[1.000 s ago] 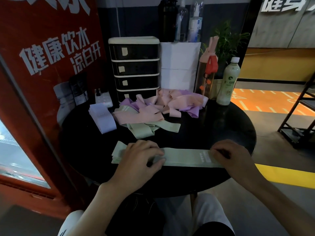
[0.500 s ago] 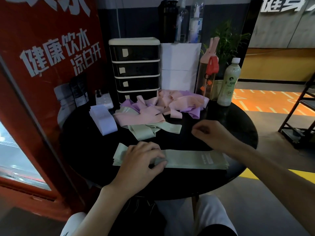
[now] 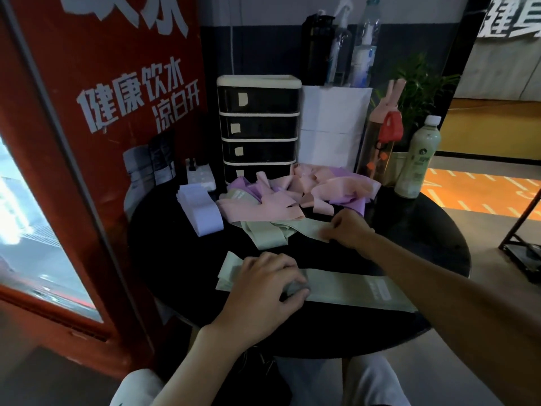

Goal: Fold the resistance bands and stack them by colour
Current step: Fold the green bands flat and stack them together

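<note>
My left hand [image 3: 260,291] lies on the long flat green stretchy band [image 3: 351,288] at 6 o'clock on the round black worktop [image 3: 175,253]. Its fingers are bent, pressing down, and seem to pinch a bit of the band. My right hand [image 3: 348,228] is near the middle and pinches the end of a loose green stretchy band [image 3: 304,228].

That loose band runs under the messy heap of pink and purple bands [image 3: 292,191] at 12 o'clock. If I pull fast, I think the heap could drag along and get more tangled. It could also bump the neat folded pale purple stack [image 3: 202,209] at 10 o'clock. The flat band sits close to the edge. If my left hand lifts, I think it could slide off.
</note>
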The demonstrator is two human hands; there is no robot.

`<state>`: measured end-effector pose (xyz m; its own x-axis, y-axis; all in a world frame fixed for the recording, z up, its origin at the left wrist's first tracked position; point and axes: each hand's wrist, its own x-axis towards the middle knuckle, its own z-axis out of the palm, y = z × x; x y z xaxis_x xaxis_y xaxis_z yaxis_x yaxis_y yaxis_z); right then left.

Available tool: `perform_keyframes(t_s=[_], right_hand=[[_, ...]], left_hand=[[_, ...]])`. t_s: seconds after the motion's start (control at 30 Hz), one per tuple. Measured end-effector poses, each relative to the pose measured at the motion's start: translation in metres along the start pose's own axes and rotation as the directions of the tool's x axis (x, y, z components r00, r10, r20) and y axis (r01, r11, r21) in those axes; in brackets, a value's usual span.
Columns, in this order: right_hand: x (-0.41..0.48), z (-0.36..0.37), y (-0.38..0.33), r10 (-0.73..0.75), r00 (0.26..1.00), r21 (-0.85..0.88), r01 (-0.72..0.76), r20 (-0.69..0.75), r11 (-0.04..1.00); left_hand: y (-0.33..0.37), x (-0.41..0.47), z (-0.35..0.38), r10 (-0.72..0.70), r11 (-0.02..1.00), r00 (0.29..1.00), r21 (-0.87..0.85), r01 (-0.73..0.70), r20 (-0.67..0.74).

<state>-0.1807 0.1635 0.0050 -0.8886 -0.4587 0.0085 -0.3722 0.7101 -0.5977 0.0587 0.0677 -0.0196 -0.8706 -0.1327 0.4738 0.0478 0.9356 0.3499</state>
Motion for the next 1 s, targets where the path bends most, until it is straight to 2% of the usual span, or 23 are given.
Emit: perform_keyframes(t_s=[0.1,0.23,0.37,0.53,0.73,0.83,0.9,1.0], right_hand=[[-0.006,-0.003,-0.006,-0.029,0.999,0.061,0.030,-0.022,0.998],[-0.016,-0.011,-0.016,-0.136,0.988,0.188,0.148,-0.077,0.971],[-0.023,-0.035,-0.028,-0.293,0.924,0.179,0.341,-0.245,0.923],[-0.022,-0.069,-0.046,-0.270,0.871,0.292,0.406,-0.410,0.866],[-0.033,-0.098,-0.063,-0.336,0.779,0.369,0.568,-0.529,0.736],[-0.039,-0.110,-0.069,-0.388,0.711,0.343,0.653,-0.587,0.676],[-0.045,-0.119,-0.074,-0.405,0.681,0.338,0.686,-0.610,0.645],[-0.056,-0.130,-0.079,-0.435,0.640,0.310,0.725,-0.633,0.615]], left_hand=[[0.000,-0.001,0.000,0.008,1.000,1.000,0.021,-0.008,-0.006],[0.000,-0.001,0.001,0.011,1.000,1.000,0.021,-0.011,-0.014],[0.000,-0.001,0.003,0.025,0.999,0.999,0.023,-0.024,-0.036],[-0.003,-0.001,0.004,0.058,0.998,0.994,0.018,-0.057,-0.089],[0.011,0.027,-0.031,0.099,0.994,0.960,-0.023,-0.109,-0.263],[0.027,0.072,-0.067,0.101,0.984,0.937,-0.106,-0.144,-0.333],[0.040,0.102,-0.089,0.046,0.971,0.922,-0.199,-0.132,-0.386],[0.056,0.144,-0.113,-0.023,0.936,0.934,-0.337,-0.106,-0.356]])
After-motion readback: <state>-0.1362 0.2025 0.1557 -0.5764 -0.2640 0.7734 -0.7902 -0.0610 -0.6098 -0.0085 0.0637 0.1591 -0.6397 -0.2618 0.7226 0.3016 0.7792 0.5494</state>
